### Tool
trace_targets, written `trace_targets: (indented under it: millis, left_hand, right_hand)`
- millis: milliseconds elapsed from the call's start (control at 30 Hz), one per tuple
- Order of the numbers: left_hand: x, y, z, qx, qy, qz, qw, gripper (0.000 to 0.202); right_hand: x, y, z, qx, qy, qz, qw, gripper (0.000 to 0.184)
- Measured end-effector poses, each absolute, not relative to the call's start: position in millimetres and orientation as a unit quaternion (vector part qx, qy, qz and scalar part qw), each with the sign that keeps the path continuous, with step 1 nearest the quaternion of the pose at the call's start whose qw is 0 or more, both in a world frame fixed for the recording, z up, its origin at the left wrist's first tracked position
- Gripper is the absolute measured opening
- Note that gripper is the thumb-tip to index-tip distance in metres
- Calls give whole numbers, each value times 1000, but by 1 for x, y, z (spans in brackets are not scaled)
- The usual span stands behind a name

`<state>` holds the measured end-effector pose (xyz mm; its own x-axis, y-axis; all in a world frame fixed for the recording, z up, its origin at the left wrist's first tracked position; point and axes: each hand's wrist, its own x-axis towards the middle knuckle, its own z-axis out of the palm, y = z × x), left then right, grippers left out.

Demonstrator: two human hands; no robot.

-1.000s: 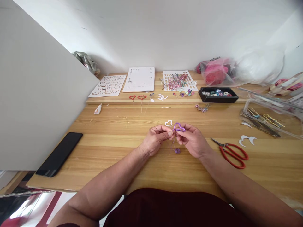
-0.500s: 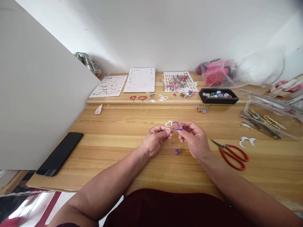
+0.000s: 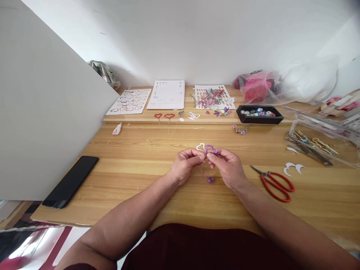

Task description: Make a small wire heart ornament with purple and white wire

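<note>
black phone (image 3: pixel 70 182) — flat, desk (image 3: pixel 135 161) left | shelf (image 3: pixel 135 118) right — pink-filled clear bag (image 3: pixel 256 90) beside puffy white bag (image 3: pixel 308 80)

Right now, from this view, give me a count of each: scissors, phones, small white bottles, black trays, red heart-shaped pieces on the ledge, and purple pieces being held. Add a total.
Scissors: 1
Phone: 1
Small white bottle: 1
Black tray: 1
Red heart-shaped pieces: 2
Purple held piece: 1
Total: 7
</note>
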<state>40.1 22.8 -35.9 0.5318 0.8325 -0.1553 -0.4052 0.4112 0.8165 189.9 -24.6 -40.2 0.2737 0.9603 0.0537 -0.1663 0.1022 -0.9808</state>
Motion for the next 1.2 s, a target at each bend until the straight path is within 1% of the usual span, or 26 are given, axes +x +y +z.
trace_targets:
  millis: [233,433,633,767,900,1200]
  left_hand:
    - [40,21,-40,428,300,419,743,19]
    - [42,19,-35,415,305,421,747,22]
    - [42,20,-36,402,308,421,753,24]
    - [41,21,-35,431,328,425,725,24]
    - [40,22,-35,462,347,435,691,22]
    - [40,21,-34,476,349,436,680,24]
  right_hand:
    - [191,-27,-34,-506,-432,442,601,20]
    - [193,-28,-34,-520,-475,426,568,17]
    - [194,-26,-37,-505,-477,435,573,12]
    - [194,-26,-37,-504,-499,400,581,10]
    - [194,-29,-36,-521,-527,359,567,7]
    - [192,-30,-35,-520,-546,344,559,7]
